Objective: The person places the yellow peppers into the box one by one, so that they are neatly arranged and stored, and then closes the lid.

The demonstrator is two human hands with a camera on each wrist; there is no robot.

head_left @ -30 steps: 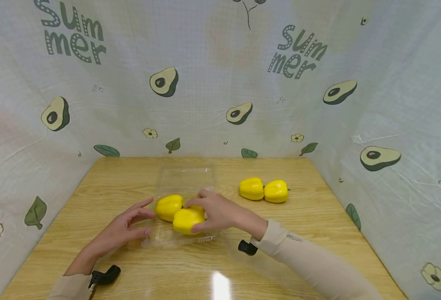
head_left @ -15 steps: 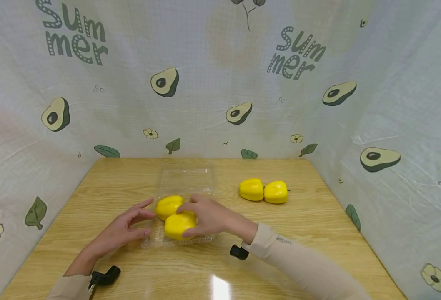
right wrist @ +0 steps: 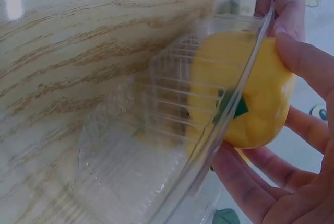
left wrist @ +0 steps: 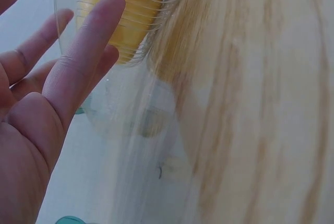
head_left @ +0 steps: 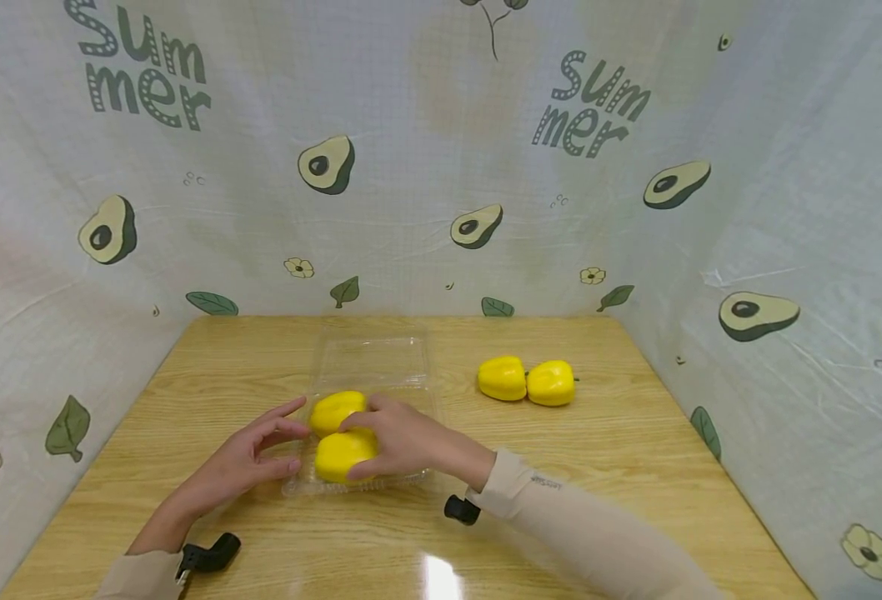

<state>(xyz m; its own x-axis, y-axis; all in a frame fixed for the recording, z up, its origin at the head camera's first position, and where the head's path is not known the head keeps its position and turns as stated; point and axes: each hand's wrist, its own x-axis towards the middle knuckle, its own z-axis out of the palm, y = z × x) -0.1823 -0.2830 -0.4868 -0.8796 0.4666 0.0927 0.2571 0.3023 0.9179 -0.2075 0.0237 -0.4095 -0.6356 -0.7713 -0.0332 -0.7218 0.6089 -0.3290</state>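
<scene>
My right hand (head_left: 411, 437) grips a yellow bell pepper (head_left: 338, 457) with thumb and fingers, at the front left of a clear plastic clamshell box (head_left: 302, 483). In the right wrist view its green stem (right wrist: 230, 104) shows through the ribbed wall, and the pepper (right wrist: 266, 93) bulges above the rim. A second yellow bell pepper (head_left: 333, 411) lies just behind it in the box, partly hidden by my fingers. Beside the box's left wall is my left hand (head_left: 249, 454), fingers spread and loosely bent, fingertips right at the plastic; it holds nothing.
The box's clear lid (head_left: 373, 358) lies folded back behind the base. Two more yellow bell peppers, one on the left (head_left: 503, 378) and one on the right (head_left: 552, 383), lie end to end on the wooden table (head_left: 598, 467). Patterned cloth (head_left: 411, 167) encloses the back and sides.
My right hand has shifted left and slightly toward me with the bell pepper, which now lies in front of the other one. The left hand stays in place.
</scene>
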